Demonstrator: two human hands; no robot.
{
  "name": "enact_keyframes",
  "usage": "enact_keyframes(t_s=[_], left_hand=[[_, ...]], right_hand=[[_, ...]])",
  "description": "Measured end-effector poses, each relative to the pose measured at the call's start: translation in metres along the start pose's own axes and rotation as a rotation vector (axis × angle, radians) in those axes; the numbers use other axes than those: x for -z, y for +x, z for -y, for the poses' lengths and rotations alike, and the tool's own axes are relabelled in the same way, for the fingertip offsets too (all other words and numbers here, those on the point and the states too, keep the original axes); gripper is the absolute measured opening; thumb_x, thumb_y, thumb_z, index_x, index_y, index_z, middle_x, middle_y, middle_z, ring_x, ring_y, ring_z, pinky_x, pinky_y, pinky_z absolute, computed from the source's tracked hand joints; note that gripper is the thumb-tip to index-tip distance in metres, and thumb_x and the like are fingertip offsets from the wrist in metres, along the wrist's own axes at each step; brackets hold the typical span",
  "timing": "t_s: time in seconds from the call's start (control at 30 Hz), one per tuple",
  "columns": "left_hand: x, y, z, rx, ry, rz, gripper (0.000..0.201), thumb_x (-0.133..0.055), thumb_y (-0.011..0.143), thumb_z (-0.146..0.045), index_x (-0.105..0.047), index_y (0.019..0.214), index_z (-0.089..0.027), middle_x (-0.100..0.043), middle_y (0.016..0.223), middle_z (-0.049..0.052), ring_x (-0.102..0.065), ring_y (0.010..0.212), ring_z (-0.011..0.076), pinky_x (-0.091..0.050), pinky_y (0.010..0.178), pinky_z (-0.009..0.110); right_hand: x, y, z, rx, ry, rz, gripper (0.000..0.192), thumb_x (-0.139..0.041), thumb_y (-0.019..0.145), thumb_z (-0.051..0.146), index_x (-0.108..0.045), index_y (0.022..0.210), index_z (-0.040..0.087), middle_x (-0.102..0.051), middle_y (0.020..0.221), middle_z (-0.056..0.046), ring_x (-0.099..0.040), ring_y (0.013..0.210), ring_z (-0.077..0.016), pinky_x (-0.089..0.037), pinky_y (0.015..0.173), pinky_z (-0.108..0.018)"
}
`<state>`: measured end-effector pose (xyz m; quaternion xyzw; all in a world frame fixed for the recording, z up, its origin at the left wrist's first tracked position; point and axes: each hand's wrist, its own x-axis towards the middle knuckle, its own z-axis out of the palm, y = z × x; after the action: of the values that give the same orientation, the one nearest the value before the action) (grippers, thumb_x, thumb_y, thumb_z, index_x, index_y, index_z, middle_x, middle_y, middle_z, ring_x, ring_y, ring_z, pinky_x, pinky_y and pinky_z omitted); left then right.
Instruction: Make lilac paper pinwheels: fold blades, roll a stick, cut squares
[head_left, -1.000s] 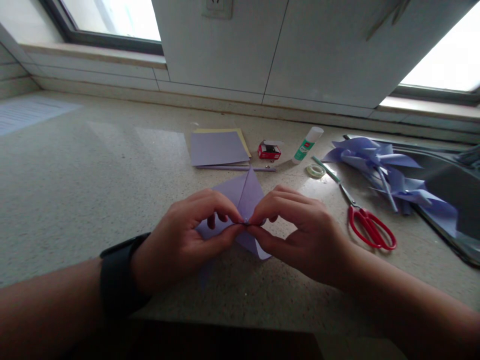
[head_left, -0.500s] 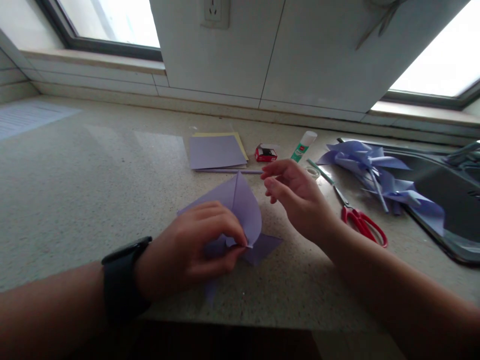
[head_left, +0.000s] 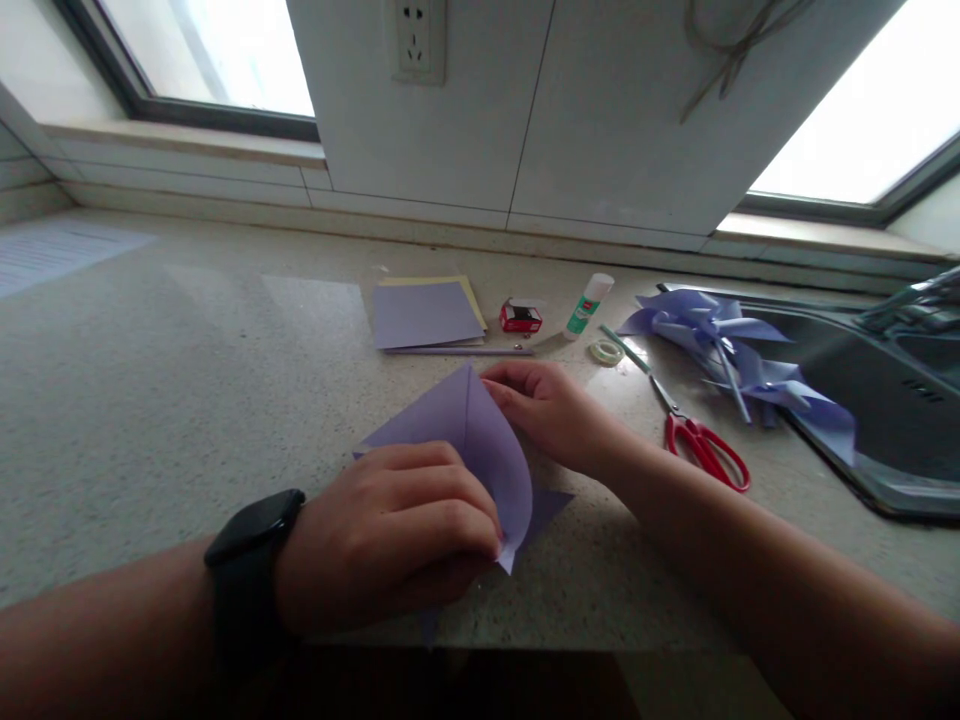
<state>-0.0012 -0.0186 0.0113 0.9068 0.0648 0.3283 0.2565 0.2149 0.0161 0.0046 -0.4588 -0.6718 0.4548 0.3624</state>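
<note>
Running below windows (head_left: 217,50), a speckled counter (head_left: 187,400) lies beneath lilac paper (head_left: 491,440).

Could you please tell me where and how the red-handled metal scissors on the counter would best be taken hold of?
Probably by the red looped handles, with the right hand coming from above, on the near side: the scissors lie flat, loops at the near end, metal blades pointing away.
</note>
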Motion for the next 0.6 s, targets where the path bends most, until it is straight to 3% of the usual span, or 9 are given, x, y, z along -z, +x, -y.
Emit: enact_keyframes(t_s=[0.23, 0.4, 0.6], left_hand=[[0.001, 0.003, -0.001, 0.032, -0.043, 0.005, 0.015, -0.061, 0.091, -0.010, -0.060, 0.102, -0.021, -0.074, 0.093, 0.004, -0.066, 0.083, 0.0168, -0.054, 0.077, 0.029], [0.002, 0.004, -0.002, 0.060, -0.061, -0.027, 0.014, -0.058, 0.092, -0.009, -0.059, 0.100, -0.020, -0.072, 0.093, 0.005, -0.066, 0.085, 0.0162, -0.054, 0.078, 0.028], [0.007, 0.001, 0.004, 0.159, -0.119, -0.013, 0.018, -0.057, 0.091, -0.006, -0.058, 0.100, -0.021, -0.071, 0.094, 0.003, -0.065, 0.087, 0.0147, -0.052, 0.081, 0.027]], right_hand=[[-0.001, -0.003, 0.008, -0.034, 0.140, 0.055, 0.041, -0.050, 0.097, 0.051, -0.068, 0.091, 0.015, -0.066, 0.077, -0.003, -0.054, 0.063, -0.0128, -0.046, 0.054, -0.025], [0.010, -0.009, 0.006, -0.085, 0.145, 0.110, 0.029, -0.063, 0.092, 0.044, -0.072, 0.100, 0.017, -0.065, 0.080, -0.001, -0.054, 0.065, -0.0114, -0.042, 0.054, -0.022], [0.022, -0.014, -0.001, 0.008, 0.165, 0.216, 0.024, -0.056, 0.097, 0.029, -0.069, 0.116, 0.022, -0.067, 0.089, -0.001, -0.058, 0.071, -0.0115, -0.046, 0.061, -0.022]])
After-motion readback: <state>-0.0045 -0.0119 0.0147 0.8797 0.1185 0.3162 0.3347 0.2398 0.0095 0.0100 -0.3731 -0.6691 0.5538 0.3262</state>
